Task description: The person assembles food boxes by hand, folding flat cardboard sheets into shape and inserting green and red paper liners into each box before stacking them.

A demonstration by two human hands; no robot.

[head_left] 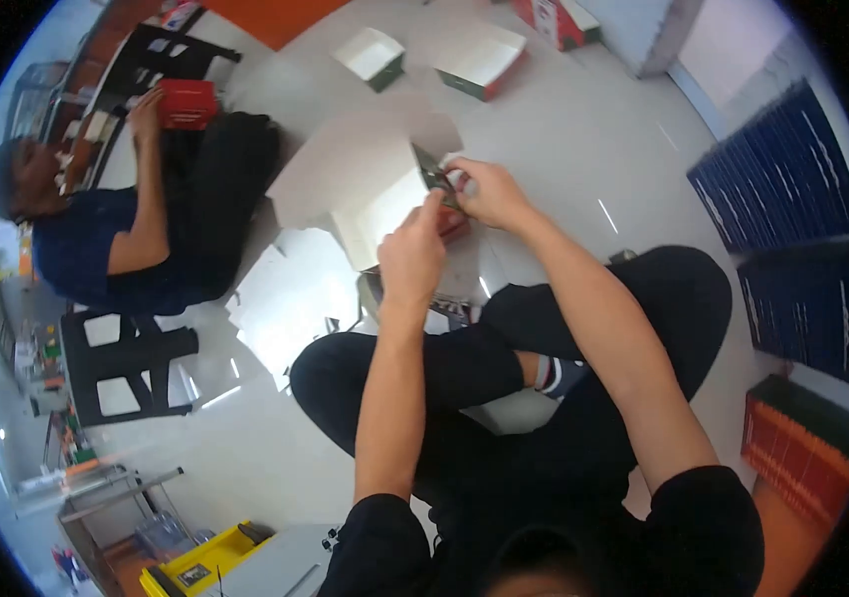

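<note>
A partly folded carton (377, 207), white inside with dark green and red outside, stands in front of my crossed legs. My left hand (412, 257) is closed at its near right side, thumb pointing up along the wall. At the carton's right end my right hand (489, 195) is closed, with thumb and fingers pinching the dark green side panel. The fingers of both hands nearly meet there. Part of the panel is hidden behind them. A large white flap spreads out on the carton's far left.
White flat sheets (290, 298) lie left of the carton. Two open cartons (370, 60) and a red box (559, 24) stand farther off. Blue stacks (772, 174) and a red-green stack (802, 438) line the right. At left, a seated person (126, 224) touches a red box (188, 105) near a black stool (126, 363).
</note>
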